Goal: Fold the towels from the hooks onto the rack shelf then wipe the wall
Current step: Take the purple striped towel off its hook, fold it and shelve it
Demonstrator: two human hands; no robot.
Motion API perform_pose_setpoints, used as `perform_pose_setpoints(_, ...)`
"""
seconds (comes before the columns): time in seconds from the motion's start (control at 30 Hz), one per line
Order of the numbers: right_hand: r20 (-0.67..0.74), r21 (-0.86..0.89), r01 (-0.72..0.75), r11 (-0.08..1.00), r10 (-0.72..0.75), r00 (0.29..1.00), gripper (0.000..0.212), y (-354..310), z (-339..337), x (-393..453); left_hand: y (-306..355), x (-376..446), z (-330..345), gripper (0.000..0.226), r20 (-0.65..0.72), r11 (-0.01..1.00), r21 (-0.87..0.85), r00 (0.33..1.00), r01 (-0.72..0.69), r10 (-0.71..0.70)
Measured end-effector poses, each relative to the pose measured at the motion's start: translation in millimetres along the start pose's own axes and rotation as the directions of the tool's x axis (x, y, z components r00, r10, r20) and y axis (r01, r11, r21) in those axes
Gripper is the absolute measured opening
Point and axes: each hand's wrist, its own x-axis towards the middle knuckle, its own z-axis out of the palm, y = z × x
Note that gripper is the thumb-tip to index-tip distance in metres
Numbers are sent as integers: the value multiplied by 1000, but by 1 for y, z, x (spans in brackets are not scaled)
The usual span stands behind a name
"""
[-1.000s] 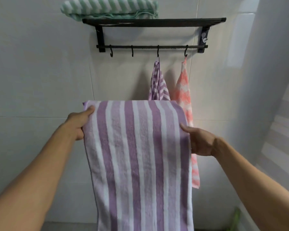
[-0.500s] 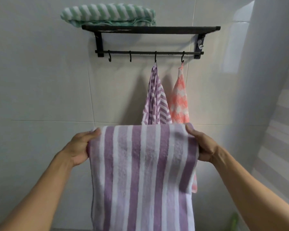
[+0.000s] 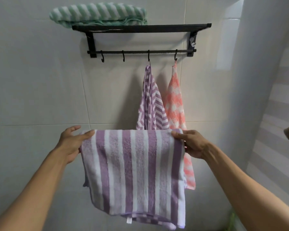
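Nearest, held out in mid-air: purple striped towel [image 3: 133, 172], doubled over, fold along the top edge, loose ends and a white tag hanging at the bottom. Left hand [image 3: 70, 144] at the towel's top left corner, thumb pinching it from the front, other fingers [image 3: 74, 128] loosely spread behind the edge. Right hand [image 3: 193, 144] at the top right corner, thumb on top, fingers curled under, pinching the fold. Beyond, against the tiled wall [image 3: 32, 80]: purple zigzag towel [image 3: 150, 105] hanging from the third hook, pink checked towel [image 3: 176, 104] just beside it on the right, from the fourth hook. Two left hooks [image 3: 102, 58] bare. Farthest and highest: black rack shelf [image 3: 157, 28], folded green striped towel [image 3: 97, 15] lying on its left end, overhanging the edge.
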Motion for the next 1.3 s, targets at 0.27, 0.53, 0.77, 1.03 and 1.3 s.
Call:
perform_pose_setpoints(0.27,-81,-22,86,996,-88,993,44,-27,11,1,14,5,8,64,-44,990,112,994,-90,96)
perform_pose_setpoints(0.53,8,-57,92,994,-92,996,33,-39,-3,-4,12,12,4,51,51,975,162,988,-154,148)
perform_pose_setpoints(0.77,-14,-87,85,993,-87,996,35,-33,-11,-1,6,13,14,54,136,994,38,986,-106,100)
perform_pose_setpoints(1.03,22,-424,56,904,-52,998,59,-26,-18,2,14,25,7,46,295,735,598,940,-320,170)
perform_pose_setpoints(1.3,139,-505,100,857,-33,990,43,-48,-22,-2,38,34,-7,43,339,841,438,925,-316,171)
